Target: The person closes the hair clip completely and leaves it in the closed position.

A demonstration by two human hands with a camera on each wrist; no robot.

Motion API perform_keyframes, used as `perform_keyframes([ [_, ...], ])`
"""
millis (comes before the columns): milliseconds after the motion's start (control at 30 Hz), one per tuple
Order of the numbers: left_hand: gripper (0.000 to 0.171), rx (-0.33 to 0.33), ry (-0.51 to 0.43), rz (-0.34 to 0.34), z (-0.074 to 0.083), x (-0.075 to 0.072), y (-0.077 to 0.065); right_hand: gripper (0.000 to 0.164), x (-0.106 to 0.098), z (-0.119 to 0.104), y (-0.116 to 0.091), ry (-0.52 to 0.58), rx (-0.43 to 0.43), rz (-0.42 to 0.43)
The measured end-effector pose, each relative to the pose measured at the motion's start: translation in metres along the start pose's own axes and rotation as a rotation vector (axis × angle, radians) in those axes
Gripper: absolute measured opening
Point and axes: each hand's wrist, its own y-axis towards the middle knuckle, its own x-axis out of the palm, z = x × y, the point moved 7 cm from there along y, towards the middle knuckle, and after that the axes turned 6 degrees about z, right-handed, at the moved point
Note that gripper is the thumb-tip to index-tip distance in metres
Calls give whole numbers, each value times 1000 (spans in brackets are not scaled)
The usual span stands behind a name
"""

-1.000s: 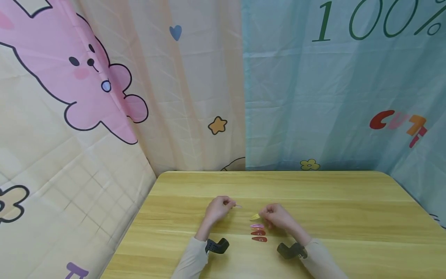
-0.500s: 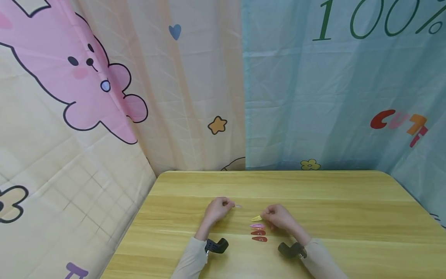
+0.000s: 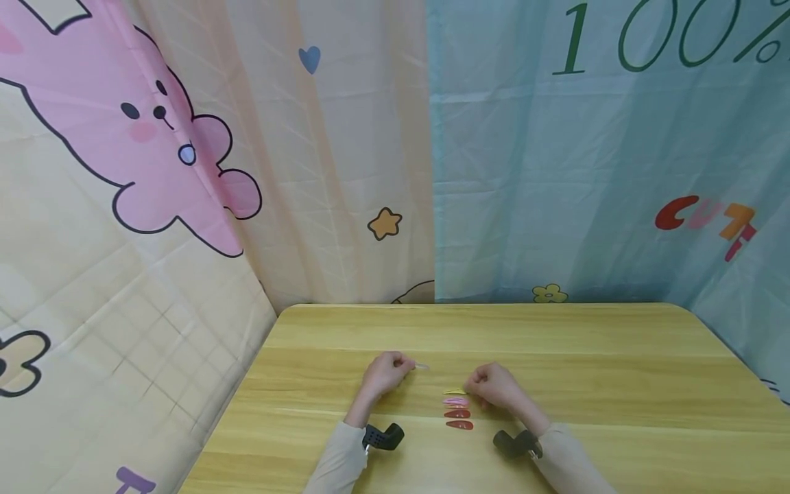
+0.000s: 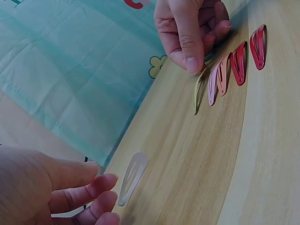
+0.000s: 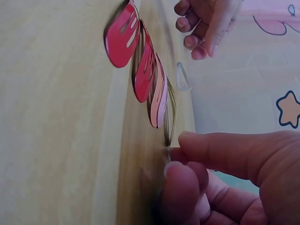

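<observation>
My right hand point(image 3: 492, 383) pinches one end of a yellow snap hair clip point(image 4: 198, 93) between thumb and fingers. The clip stands nearly on edge, beside the far end of a row of clips. In that row lie a pink clip point(image 4: 212, 88), an orange clip point(image 4: 222, 79) and two red clips, one point(image 4: 239, 63) nearer the orange and the other point(image 4: 258, 47) at the row's end. To the left, a white hair clip point(image 4: 133, 178) lies on the table. Just beside it, my left hand point(image 3: 385, 372) hovers with loosely bent fingers, and nothing is between them.
The light wooden table point(image 3: 617, 384) stretches out around both hands. Behind it hang printed cloths, one cream with a pink rabbit point(image 3: 154, 123), the other blue point(image 3: 555, 151). A dark wrist camera point(image 3: 384, 436) sits on the left wrist, and another point(image 3: 517, 444) on the right.
The right hand has drawn slightly right and nearer with the yellow clip, which has turned from slanting to nearly parallel with the row. The left hand has hardly moved.
</observation>
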Motion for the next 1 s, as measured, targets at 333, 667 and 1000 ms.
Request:
perform_keyframes([
  [333, 15, 3, 3, 66, -3, -3, 1, 17, 1, 4, 1, -6, 17, 17],
  [667, 16, 8, -4, 148, -9, -6, 4, 21, 1, 6, 2, 1, 19, 10],
  [1000, 15, 3, 27, 119, -15, 0, 5, 19, 0, 2, -1, 16, 37, 14],
])
